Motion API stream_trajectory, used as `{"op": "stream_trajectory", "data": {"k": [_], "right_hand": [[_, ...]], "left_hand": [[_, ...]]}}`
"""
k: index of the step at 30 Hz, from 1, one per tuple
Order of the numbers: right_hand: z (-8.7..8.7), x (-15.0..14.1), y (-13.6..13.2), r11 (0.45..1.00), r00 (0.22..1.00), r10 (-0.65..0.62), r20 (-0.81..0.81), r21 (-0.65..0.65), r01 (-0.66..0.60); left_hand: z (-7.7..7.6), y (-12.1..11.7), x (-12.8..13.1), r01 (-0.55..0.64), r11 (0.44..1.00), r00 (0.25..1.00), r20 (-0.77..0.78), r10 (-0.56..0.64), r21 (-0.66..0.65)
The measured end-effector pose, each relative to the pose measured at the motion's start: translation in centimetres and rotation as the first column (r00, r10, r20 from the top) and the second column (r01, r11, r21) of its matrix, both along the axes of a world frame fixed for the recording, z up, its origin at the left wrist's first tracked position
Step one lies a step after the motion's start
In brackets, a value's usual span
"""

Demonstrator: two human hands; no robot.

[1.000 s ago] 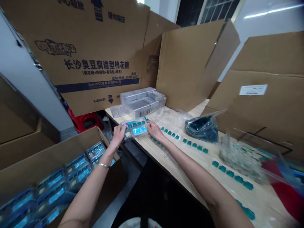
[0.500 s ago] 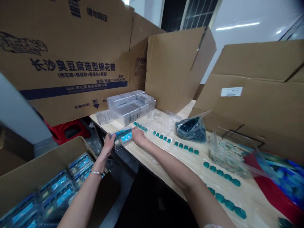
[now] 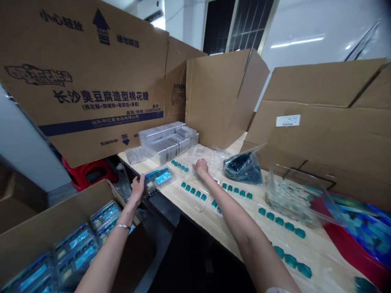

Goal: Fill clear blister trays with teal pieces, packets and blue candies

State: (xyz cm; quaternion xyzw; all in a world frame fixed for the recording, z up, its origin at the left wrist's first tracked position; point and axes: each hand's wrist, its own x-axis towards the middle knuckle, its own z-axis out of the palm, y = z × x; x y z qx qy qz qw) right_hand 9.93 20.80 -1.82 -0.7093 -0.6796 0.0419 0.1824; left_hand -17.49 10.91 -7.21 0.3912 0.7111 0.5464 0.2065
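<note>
Our left hand (image 3: 138,189) touches a blue tray pack (image 3: 158,178) at the table's (image 3: 171,194) near edge. Our right hand (image 3: 200,167) curls over the table beside rows of teal pieces (image 3: 192,191), and a carton of packs (image 3: 55,215) sits below the table's edge.

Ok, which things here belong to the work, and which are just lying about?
In use: left hand, blister pack, right hand, teal pieces, boxed blister packs.
Lying about: red stool, printed marshmallow carton.

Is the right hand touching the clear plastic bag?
Apart: the head view shows a plain gap between the right hand and the clear plastic bag of dark pieces.
</note>
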Motion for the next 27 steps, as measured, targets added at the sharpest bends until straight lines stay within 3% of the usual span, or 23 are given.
{"op": "stream_trajectory", "data": {"k": [2, 4, 7, 10, 14, 20, 24, 27], "right_hand": [[0.0, 0.4, 0.4, 0.999, 0.999, 0.028, -0.016, 0.018, -0.028], [0.3, 1.2, 0.5, 0.997, 0.997, 0.071, -0.014, 0.037, -0.071], [0.8, 2.3, -0.1, 0.981, 0.982, 0.185, 0.024, 0.063, -0.186], [0.7, 2.6, -1.6, 0.919, 0.918, 0.385, 0.092, 0.053, -0.391], [-0.1, 1.5, -3.9, 0.823, 0.813, 0.551, 0.188, 0.038, -0.567], [0.6, 2.0, -4.5, 0.747, 0.711, 0.605, 0.359, 0.051, -0.662], [2.1, 3.9, -3.8, 0.747, 0.716, 0.568, 0.406, 0.109, -0.655], [2.7, 4.6, -3.9, 0.731, 0.751, 0.562, 0.345, 0.217, -0.647]], "left_hand": [[0.4, -0.8, -0.4, -0.076, 0.996, 0.989, -0.12, 0.082, 0.05], [1.2, -1.8, -0.3, -0.085, 0.98, 0.945, -0.296, 0.136, 0.179], [2.5, -2.9, 1.3, 0.126, 0.939, 0.848, -0.526, 0.066, 0.321], [3.4, -2.8, 4.0, 0.391, 0.89, 0.73, -0.668, -0.143, 0.236], [3.5, -2.0, 6.9, 0.519, 0.85, 0.655, -0.68, -0.328, 0.09], [3.2, -1.8, 7.8, 0.561, 0.826, 0.651, -0.645, -0.401, 0.053], [3.4, -1.7, 7.8, 0.556, 0.828, 0.672, -0.626, -0.395, 0.075], [4.0, -1.4, 8.7, 0.569, 0.813, 0.665, -0.652, -0.364, 0.126]]}}
